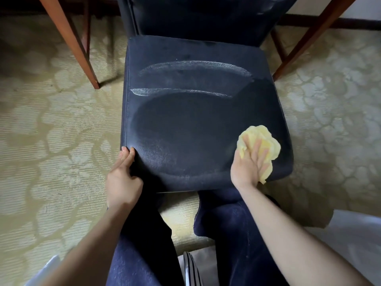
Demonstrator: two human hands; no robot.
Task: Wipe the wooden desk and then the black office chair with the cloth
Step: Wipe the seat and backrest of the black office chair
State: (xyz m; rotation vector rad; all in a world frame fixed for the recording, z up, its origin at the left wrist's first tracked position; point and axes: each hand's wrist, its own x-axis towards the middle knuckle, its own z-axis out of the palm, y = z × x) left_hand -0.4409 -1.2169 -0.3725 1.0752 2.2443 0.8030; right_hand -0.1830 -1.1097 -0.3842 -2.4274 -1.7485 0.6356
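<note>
A: Head view, quick. Where's the cloth?
B: Yellow cloth [260, 145] sits bunched on the black chair seat [195, 112], near-right corner. Right hand [250, 164] presses it flat, fingers [258, 150] spread apart on top.
A: Left hand?
B: Left hand [123, 178] has fingers clamped on the seat's near-left corner. Pale wipe streaks [185, 91] cross the seat. No readable writing.

I have only the one head view, worn high and tipped steeply forward and down, close over the chair [204, 112] seat that fills the middle of the frame. Its wide angle takes in both forearms from the bottom edge, the carpet [51, 141] either side, and the desk legs [72, 42] at the top.
</note>
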